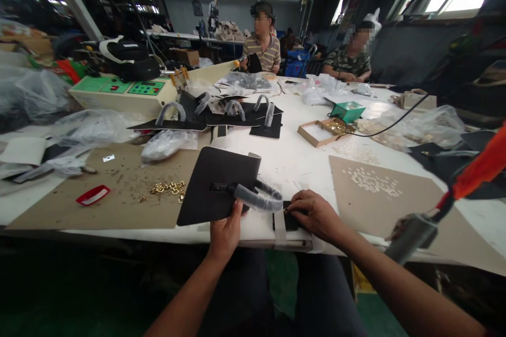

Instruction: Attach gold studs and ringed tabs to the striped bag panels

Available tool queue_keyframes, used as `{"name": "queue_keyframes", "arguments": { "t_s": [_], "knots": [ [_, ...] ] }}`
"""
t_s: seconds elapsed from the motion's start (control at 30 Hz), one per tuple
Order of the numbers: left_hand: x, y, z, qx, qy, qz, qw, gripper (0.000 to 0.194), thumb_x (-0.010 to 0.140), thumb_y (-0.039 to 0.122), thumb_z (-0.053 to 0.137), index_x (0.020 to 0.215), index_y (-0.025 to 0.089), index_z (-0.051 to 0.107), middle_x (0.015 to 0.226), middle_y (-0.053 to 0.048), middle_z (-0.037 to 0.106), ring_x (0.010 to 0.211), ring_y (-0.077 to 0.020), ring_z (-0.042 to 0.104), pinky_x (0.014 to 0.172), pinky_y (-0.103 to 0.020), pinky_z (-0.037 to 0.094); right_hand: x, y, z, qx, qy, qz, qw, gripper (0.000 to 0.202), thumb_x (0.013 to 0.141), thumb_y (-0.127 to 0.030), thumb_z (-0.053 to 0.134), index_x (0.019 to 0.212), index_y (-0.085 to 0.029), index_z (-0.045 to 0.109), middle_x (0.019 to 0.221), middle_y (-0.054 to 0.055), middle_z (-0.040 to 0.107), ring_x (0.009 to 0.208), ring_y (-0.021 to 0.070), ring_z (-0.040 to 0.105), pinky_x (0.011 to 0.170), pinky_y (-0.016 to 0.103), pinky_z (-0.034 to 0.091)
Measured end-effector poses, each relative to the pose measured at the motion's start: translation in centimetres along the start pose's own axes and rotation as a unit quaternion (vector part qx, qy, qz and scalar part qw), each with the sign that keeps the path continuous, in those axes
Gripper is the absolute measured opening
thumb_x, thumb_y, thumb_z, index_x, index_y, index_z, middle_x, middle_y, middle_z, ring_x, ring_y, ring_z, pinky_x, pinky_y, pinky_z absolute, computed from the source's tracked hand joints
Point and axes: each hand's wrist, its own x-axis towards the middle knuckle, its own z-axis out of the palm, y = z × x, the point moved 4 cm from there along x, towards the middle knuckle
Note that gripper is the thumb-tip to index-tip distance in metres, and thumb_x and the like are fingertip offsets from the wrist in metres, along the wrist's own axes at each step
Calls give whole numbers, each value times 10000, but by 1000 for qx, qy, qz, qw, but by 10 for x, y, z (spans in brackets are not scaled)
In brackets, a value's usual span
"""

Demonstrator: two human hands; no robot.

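Observation:
My left hand is closed on the lower edge of a black bag panel, thumb on top, holding it tilted above the table's front edge. A curved handle wrapped in clear plastic is fixed to the panel and points right. My right hand is closed, its fingertips pinched at a small gold metal piece over a black pad. Pale tape runs across that pad at the table edge. The fingers partly hide the gold piece.
Gold hardware and a red tray lie on the left cardboard. Small clear discs cover part of the right cardboard. Behind are more handled panels, a parts box and a machine. An orange-sleeved tool stands at right. Two people sit opposite.

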Motion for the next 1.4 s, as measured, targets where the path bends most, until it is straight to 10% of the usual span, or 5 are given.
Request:
{"name": "queue_keyframes", "arguments": {
  "t_s": [0.27,0.7,1.17,1.4],
  "knots": [
    [-1,-10,2,-59,5,-76,995,523,797,581,797,1088,147,793,1187,-130,774,1058,-346,754,736,-362,701,-10,-15,7,-21,54,21,998,153,866,-237,811,1009,-278,772,1057,39,709,993,253,633,915,395,479],
    [-4,-18,2,-83,-23,-84,993,587,794,614,791,1161,156,769,1291,-132,736,1114,-351,739,756,-361,705,3,-21,-2,-211,-58,-90,972,187,1053,-323,604,1080,-292,786,975,39,718,894,214,633,788,354,397],
    [-3,-18,1,-58,-30,-71,995,621,795,656,768,1148,145,773,1276,-149,742,1085,-350,748,752,-357,699,-6,-7,10,-110,12,41,993,150,969,-321,704,1099,-311,776,1051,47,704,963,251,635,870,388,436],
    [-4,-17,1,-59,-28,-58,996,578,820,618,765,1164,154,774,1290,-142,736,1163,-365,716,829,-387,692,-4,-27,2,-209,-38,-12,977,120,1015,-288,656,1017,-296,776,977,34,708,926,235,632,809,372,363]
  ]
}}
